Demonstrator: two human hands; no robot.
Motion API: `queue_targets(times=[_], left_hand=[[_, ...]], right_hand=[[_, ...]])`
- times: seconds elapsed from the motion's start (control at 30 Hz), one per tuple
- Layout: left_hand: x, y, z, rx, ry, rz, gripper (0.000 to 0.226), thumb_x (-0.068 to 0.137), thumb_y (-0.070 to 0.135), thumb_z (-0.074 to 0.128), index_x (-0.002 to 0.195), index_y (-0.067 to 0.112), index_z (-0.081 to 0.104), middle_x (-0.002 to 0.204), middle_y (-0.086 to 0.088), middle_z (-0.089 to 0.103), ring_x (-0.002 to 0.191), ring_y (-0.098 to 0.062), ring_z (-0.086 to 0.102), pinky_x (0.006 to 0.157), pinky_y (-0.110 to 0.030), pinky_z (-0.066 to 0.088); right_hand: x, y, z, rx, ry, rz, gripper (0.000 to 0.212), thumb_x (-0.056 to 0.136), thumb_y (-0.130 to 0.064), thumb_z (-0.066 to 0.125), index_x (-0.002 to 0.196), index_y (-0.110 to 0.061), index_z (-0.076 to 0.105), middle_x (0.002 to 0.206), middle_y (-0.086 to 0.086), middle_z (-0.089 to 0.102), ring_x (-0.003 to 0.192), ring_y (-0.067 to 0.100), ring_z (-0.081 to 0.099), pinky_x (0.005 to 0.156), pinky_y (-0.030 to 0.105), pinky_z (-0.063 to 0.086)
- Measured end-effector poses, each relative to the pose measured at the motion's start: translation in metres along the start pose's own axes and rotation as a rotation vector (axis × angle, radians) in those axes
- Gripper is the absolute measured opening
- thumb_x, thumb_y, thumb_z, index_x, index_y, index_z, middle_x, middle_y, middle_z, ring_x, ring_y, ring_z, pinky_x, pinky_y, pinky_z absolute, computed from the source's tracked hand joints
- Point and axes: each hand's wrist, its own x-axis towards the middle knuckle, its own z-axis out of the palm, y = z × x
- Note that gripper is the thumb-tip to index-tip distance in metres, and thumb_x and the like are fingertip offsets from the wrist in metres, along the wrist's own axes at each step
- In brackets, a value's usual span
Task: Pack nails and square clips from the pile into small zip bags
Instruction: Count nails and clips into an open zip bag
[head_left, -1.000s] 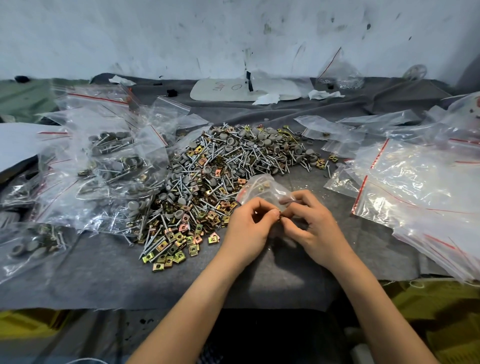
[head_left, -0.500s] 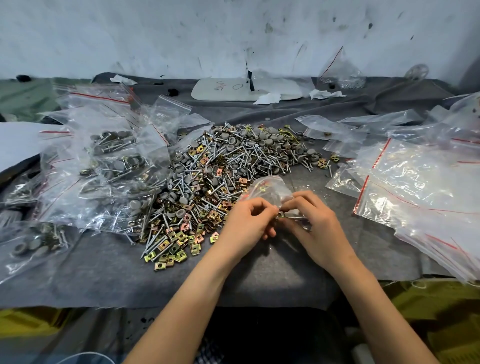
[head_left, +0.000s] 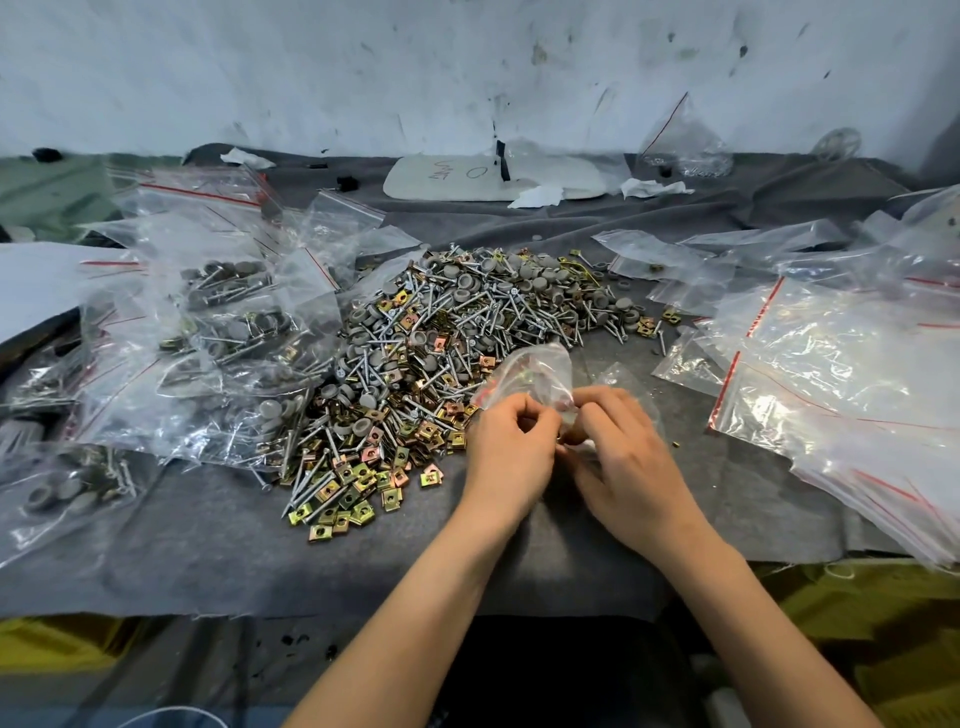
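A big pile of nails, grey caps and brass square clips (head_left: 436, 358) lies on the grey cloth, left of my hands. Both hands hold one small clear zip bag (head_left: 530, 376) just right of the pile's near end. My left hand (head_left: 511, 447) pinches the bag's mouth on the left side. Facing it, my right hand (head_left: 621, 457) pinches the same edge, fingertips almost touching the left ones. A few small metal parts show through the bag's plastic.
Filled zip bags (head_left: 218, 322) are heaped at the left. Empty red-striped zip bags (head_left: 841, 374) cover the right side. A white board (head_left: 493, 179) and paper scraps lie at the back by the wall. The cloth's near edge (head_left: 311, 608) runs below my forearms.
Both hands have kept their hold on the small bag and shifted slightly right and away from me. The bag now stands up more above my fingers.
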Motion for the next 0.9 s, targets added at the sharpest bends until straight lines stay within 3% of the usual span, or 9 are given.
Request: queue_targets(times=[0.27,0.37,0.47,0.53,0.63,0.7,0.77,0.83,0.9], left_hand=[[-0.006,-0.006,0.001,0.017,0.044,0.098,0.028,0.092,0.019,0.057,0.064,0.021,0.052,0.055,0.007,0.053,0.056,-0.019,0.051,0.064,-0.039,0.047],[-0.008,-0.008,-0.001,-0.034,0.072,0.147,0.024,0.095,0.019,0.055,0.071,0.023,0.055,0.061,0.005,0.055,0.058,-0.023,0.052,0.063,-0.044,0.047],[-0.012,-0.006,-0.003,-0.149,0.082,0.171,0.021,0.097,0.02,0.054,0.078,0.028,0.059,0.065,0.011,0.058,0.055,-0.013,0.053,0.056,-0.034,0.043],[-0.019,-0.006,-0.009,-0.214,0.094,0.197,0.017,0.098,0.024,0.052,0.084,0.03,0.06,0.062,0.013,0.054,0.053,-0.01,0.046,0.054,-0.031,0.038],[-0.022,-0.005,-0.03,-0.241,0.284,0.294,0.013,0.096,0.035,0.048,0.089,0.031,0.058,0.065,0.011,0.049,0.056,-0.014,0.041,0.052,-0.029,0.031],[-0.011,0.0,-0.05,-0.276,0.371,0.312,0.014,0.096,0.034,0.048,0.087,0.027,0.057,0.071,0.003,0.05,0.064,-0.02,0.044,0.059,-0.034,0.036],[0.006,0.009,-0.064,-0.174,0.324,0.273,0.014,0.098,0.026,0.051,0.086,0.026,0.059,0.076,0.001,0.056,0.07,-0.018,0.05,0.064,-0.033,0.039],[0.021,0.018,-0.072,-0.042,0.166,0.221,0.017,0.096,0.022,0.055,0.083,0.03,0.062,0.08,0.008,0.062,0.071,-0.009,0.055,0.062,-0.023,0.041],[0.031,0.022,-0.073,0.112,-0.005,0.186,0.014,0.094,0.024,0.057,0.083,0.028,0.065,0.103,0.005,0.064,0.09,-0.013,0.061,0.076,-0.026,0.049]], right_hand=[[-0.004,0.004,0.001,0.106,0.083,0.165,0.021,0.073,0.0,0.077,0.069,-0.003,0.056,0.105,0.017,0.062,0.095,0.033,0.061,0.083,0.037,0.048],[-0.004,0.007,0.001,0.084,0.126,0.267,0.011,0.076,-0.002,0.075,0.078,-0.003,0.064,0.106,0.013,0.063,0.1,0.03,0.057,0.09,0.027,0.038],[-0.005,0.011,0.002,0.094,0.174,0.386,0.013,0.082,0.002,0.067,0.094,-0.002,0.071,0.11,0.01,0.063,0.106,0.029,0.055,0.095,0.023,0.034],[-0.006,0.013,0.001,0.139,0.208,0.43,0.018,0.082,0.006,0.064,0.097,-0.003,0.071,0.105,0.007,0.064,0.102,0.024,0.058,0.092,0.021,0.037],[-0.008,0.014,-0.003,0.262,0.246,0.518,0.026,0.08,0.008,0.065,0.09,-0.015,0.065,0.091,-0.003,0.065,0.088,0.015,0.063,0.079,0.012,0.042],[-0.007,0.015,-0.003,0.33,0.276,0.574,0.031,0.081,0.004,0.066,0.092,-0.023,0.059,0.085,-0.007,0.065,0.084,0.01,0.064,0.077,0.019,0.048],[-0.007,0.015,-0.003,0.333,0.281,0.587,0.033,0.082,0.001,0.067,0.095,-0.028,0.056,0.083,-0.01,0.064,0.082,0.004,0.064,0.073,0.024,0.049],[-0.008,0.014,-0.003,0.309,0.26,0.565,0.032,0.083,0.0,0.068,0.099,-0.027,0.059,0.084,-0.01,0.065,0.082,-0.003,0.062,0.073,0.016,0.046],[-0.009,0.013,-0.004,0.296,0.238,0.546,0.029,0.082,0.0,0.068,0.101,-0.022,0.064,0.086,-0.008,0.065,0.084,-0.007,0.06,0.074,0.004,0.041]])
